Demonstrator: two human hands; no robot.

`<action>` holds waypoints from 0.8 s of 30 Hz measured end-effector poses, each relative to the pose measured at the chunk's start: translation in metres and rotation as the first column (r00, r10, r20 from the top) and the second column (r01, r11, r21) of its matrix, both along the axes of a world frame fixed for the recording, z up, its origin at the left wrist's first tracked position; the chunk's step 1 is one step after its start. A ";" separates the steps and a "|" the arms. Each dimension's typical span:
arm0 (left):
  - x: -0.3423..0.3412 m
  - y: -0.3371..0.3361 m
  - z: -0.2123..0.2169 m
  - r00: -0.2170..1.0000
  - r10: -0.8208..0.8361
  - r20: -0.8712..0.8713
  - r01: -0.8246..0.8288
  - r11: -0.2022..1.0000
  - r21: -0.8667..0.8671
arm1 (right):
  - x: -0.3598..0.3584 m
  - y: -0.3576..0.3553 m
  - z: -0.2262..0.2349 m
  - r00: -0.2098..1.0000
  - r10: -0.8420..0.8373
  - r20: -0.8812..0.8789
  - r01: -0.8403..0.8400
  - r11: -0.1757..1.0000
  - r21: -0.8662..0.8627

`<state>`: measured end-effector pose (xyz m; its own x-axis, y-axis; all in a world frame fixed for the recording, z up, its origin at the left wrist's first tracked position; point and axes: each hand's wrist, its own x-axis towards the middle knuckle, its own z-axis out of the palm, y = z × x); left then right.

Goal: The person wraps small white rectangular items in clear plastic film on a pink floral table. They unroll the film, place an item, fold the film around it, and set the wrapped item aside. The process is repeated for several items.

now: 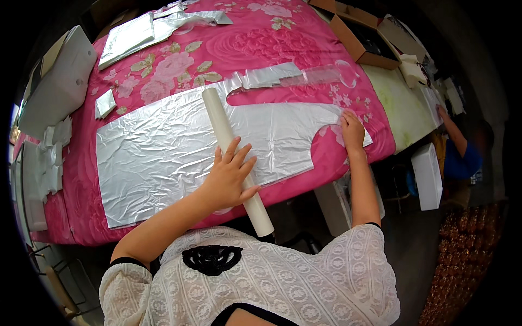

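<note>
A large, wrinkled silver plastic sheet [157, 157] lies flat on the pink floral cloth, with rounded cutouts at its right end and along its far side. Across its middle, at a slant, rests a pale cream tube [217, 117], whose near end juts past the table edge. My left hand [231, 173] lies on the tube with its fingers spread. At the sheet's far right corner, my right hand [352, 130] has its fingers bent and pressed together on the edge of the plastic. A silver strip with clear plastic [272, 75] lies just beyond the sheet.
Folded silver sheets [128, 41] lie at the far left, near a small silver packet [105, 104]. A white box [60, 81] stands on the left. An open cardboard box [353, 41] sits at the far right. Another person's arm [454, 130] reaches in beyond a white panel [426, 176].
</note>
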<state>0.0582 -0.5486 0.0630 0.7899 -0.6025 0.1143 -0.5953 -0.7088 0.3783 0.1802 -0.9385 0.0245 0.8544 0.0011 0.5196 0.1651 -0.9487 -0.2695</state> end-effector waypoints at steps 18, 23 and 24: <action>0.002 0.116 0.017 0.252 -0.117 -0.961 -0.764 0.585 -0.272 | -0.151 0.258 0.085 0.438 0.894 -0.097 -0.730 0.416 0.542; -0.008 0.229 0.015 0.224 0.094 -0.970 -0.861 0.485 -0.152 | -0.162 0.229 0.095 0.776 0.468 -0.422 -0.437 0.882 0.174; -0.010 0.252 0.012 0.220 0.117 -0.968 -0.861 0.490 -0.137 | -0.163 0.226 0.094 0.723 0.427 -0.543 -0.385 0.902 0.197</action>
